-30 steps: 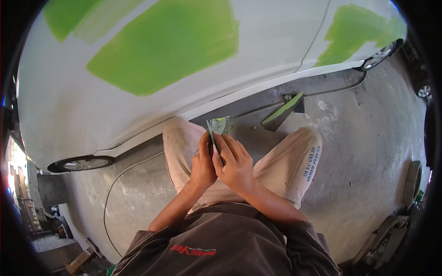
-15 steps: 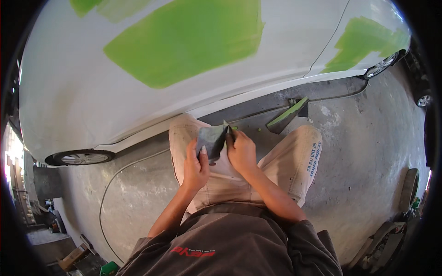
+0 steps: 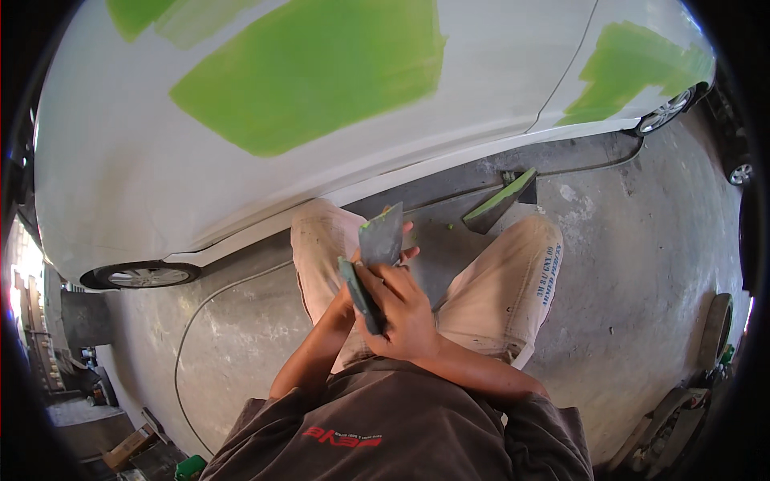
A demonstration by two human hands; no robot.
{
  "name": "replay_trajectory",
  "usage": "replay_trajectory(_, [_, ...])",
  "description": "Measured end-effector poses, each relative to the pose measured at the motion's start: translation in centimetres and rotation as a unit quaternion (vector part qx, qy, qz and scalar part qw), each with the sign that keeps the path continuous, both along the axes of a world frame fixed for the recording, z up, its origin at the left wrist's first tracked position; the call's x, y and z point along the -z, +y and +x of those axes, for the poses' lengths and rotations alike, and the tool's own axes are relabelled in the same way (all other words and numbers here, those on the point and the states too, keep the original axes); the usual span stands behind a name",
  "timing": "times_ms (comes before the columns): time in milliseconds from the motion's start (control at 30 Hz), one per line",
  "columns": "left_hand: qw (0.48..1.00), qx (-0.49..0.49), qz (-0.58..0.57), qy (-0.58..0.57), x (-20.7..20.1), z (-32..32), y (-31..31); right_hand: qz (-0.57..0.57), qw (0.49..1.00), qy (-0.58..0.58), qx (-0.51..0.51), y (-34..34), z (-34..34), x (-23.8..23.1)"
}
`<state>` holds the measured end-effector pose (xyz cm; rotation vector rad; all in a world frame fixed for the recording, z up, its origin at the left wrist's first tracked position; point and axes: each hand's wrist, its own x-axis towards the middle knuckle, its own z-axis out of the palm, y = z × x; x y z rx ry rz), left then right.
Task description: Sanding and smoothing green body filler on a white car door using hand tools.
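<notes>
My hands cross in front of my lap, each with a thin putty spreader. My left hand point(image 3: 341, 303) lies mostly behind the right one. Its fingertips show past the edge of a flat grey spreader point(image 3: 382, 234), which stands upright with bits of green putty along its top. My right hand point(image 3: 407, 314) is closed on a second, dark spreader point(image 3: 361, 295), tilted edge-on at the left of that hand and greenish along its rim. Ahead stands a white car point(image 3: 497, 88) with large green putty patches point(image 3: 313, 80) on its side.
A dark board point(image 3: 501, 200) smeared with green putty lies on the floor beyond my right knee. A thin hose point(image 3: 178, 345) curves over the floor at left. A tyre point(image 3: 714, 330) stands at far right. A cardboard box point(image 3: 132, 445) sits at lower left.
My right hand has swung left and nearer to me, crossing over the left wrist with its spreader. The left hand's spreader has turned upright and moved slightly up and right.
</notes>
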<state>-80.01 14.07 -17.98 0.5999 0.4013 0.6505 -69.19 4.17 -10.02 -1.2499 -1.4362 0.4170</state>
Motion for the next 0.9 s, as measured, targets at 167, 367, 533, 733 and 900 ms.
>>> replay_trajectory(167, [0.972,0.042,0.189,0.133,-1.3,1.2,-1.3,-0.089,0.987,0.049,0.123,2.4,2.8,1.4])
replay_trajectory(367, [0.992,0.059,0.086,0.068,0.6,1.1,0.3,-0.023,0.992,0.040,0.114,0.7,1.0,0.0])
replay_trajectory(533, [0.911,0.080,0.332,0.232,-0.5,2.0,-0.2,-0.162,0.958,0.102,0.213,2.8,5.4,3.6])
replay_trajectory(733, [0.978,0.058,0.102,0.174,1.0,1.0,0.2,-0.101,0.968,0.060,0.220,2.8,4.9,3.4])
replay_trajectory(900, [0.973,-0.048,0.013,0.224,1.3,0.0,1.7,-0.154,0.954,0.140,0.215,2.2,8.8,3.4])
